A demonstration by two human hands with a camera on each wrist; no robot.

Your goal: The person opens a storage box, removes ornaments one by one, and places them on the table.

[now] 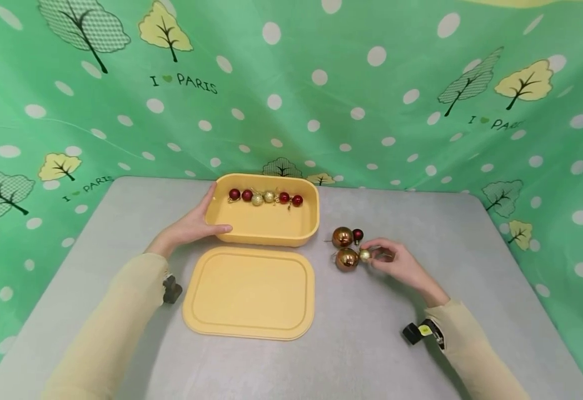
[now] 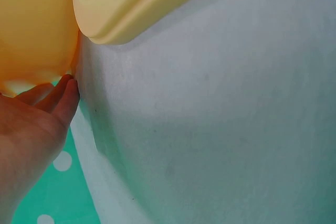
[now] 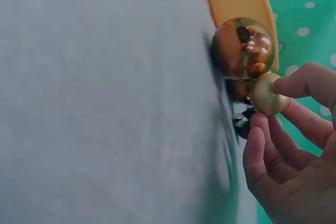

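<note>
Okay so six small round baubles (image 1: 257, 200), four dark red and two gold, are lined up inside an open yellow rectangular plastic box (image 1: 266, 225). Its left end's held by the left hand (image 1: 191, 225), thumb spread from fingers. A little round gold bauble (image 1: 365, 255)'s pinched by the right hand (image 1: 398, 264), right by two bigger shiny copper balls (image 1: 347, 260).

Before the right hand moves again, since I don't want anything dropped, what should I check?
1. Small gold ball pinched by the right hand: ok.
2. Left hand holding the yellow box at its left end: ok.
3. Lid off the box: ok, flat on the table.
4. Bare floor inside the box: ok, in front of the balls.
5. Small gold ball clear of the large copper ball: cannot tell.
</note>
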